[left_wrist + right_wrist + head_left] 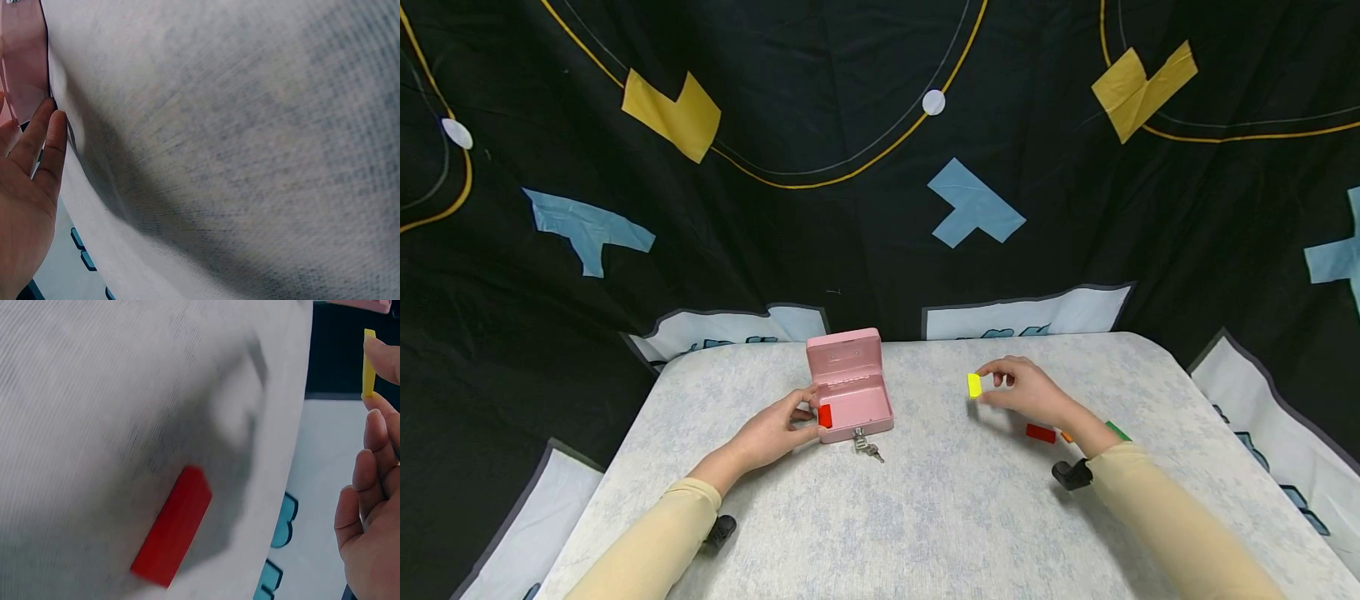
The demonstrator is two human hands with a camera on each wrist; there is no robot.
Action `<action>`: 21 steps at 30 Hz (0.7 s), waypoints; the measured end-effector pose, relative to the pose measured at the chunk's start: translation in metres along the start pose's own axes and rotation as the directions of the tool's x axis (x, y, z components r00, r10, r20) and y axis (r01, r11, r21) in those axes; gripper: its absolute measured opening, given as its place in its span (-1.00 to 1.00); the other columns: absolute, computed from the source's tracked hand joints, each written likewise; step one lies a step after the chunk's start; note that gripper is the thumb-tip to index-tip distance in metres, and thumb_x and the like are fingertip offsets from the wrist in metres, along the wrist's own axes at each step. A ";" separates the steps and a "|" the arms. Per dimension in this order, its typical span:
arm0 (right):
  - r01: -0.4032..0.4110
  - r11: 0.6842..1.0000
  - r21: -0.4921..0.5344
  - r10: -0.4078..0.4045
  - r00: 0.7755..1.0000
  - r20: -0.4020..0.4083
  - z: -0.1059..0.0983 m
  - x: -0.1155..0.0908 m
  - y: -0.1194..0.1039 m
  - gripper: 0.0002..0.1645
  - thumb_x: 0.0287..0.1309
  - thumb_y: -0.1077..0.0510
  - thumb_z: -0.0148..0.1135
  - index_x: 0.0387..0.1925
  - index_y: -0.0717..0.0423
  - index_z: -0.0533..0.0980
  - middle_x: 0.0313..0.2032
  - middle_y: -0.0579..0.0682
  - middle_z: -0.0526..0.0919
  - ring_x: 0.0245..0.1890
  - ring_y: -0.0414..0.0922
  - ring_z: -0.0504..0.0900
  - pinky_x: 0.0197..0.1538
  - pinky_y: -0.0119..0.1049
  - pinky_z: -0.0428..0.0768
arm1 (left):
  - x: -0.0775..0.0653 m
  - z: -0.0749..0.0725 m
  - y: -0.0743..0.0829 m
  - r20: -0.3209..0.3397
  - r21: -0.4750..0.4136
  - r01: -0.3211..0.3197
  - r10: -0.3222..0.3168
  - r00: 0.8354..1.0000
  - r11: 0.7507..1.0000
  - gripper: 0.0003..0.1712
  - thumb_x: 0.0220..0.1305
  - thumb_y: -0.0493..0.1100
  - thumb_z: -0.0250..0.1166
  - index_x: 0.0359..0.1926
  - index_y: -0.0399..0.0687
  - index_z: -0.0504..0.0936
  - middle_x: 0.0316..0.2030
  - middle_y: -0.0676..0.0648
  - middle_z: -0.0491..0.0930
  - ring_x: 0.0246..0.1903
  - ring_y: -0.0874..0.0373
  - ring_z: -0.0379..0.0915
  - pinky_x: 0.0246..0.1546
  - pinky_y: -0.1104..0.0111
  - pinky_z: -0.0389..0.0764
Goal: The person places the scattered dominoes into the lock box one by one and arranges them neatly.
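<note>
A pink metal cash box (854,407) stands with its lid raised, a lock and keys (868,446) hanging at its front. My left hand (772,431) is at the box's left side, and a red block (825,417) shows between its thumb and index finger, overlapping the left rim. In the left wrist view, other fingers (55,134) reach along the box, while that block is hidden. My right hand (1024,392), raised above the table to the right of the box, pinches a flat yellow block (974,386) upright between thumb and index finger.
Another red block (1041,433) lies on the table (925,517) below the right hand. Beside the right wrist are an orange block (1066,437) and a green block (1117,431), both partly hidden by the arm. A dark curtain (850,267) hangs behind the table.
</note>
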State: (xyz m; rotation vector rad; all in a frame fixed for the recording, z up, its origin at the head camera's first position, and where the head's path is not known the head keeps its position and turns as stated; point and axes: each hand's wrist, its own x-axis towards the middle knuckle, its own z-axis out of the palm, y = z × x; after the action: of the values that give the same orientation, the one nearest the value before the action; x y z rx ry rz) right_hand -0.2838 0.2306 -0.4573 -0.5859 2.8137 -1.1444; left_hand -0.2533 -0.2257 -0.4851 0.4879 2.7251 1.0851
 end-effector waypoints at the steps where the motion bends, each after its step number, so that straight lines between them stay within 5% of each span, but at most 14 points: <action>1: 0.001 1.000 0.004 -0.001 1.000 0.000 0.001 0.001 -0.002 -0.55 0.18 0.01 0.49 0.08 0.01 0.62 -0.26 -0.04 0.50 -0.11 0.00 0.37 -0.11 -0.12 0.41 | 0.000 0.000 0.000 0.000 0.000 0.000 0.000 1.000 1.000 -0.54 0.34 0.14 0.40 0.11 0.12 0.47 0.56 0.05 0.14 0.18 0.05 0.55 0.14 0.04 0.56; 21: 0.052 0.998 0.029 -0.053 0.998 0.030 0.025 0.016 -0.025 -0.54 0.14 0.02 0.50 0.07 -0.04 0.63 -0.27 -0.11 0.51 -0.11 0.00 0.39 -0.08 -0.12 0.42 | 0.001 0.000 0.000 -0.013 0.001 -0.039 0.040 0.999 0.999 -0.60 0.37 0.04 0.39 0.09 0.07 0.46 0.55 -0.02 0.17 0.17 0.01 0.56 0.15 0.05 0.56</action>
State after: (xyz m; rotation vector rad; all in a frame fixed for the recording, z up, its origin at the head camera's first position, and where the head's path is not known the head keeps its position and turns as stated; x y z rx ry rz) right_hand -0.2860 0.1914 -0.4566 -0.6726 2.7683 -1.1709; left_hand -0.2542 -0.2256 -0.4851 0.5389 2.7384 1.1004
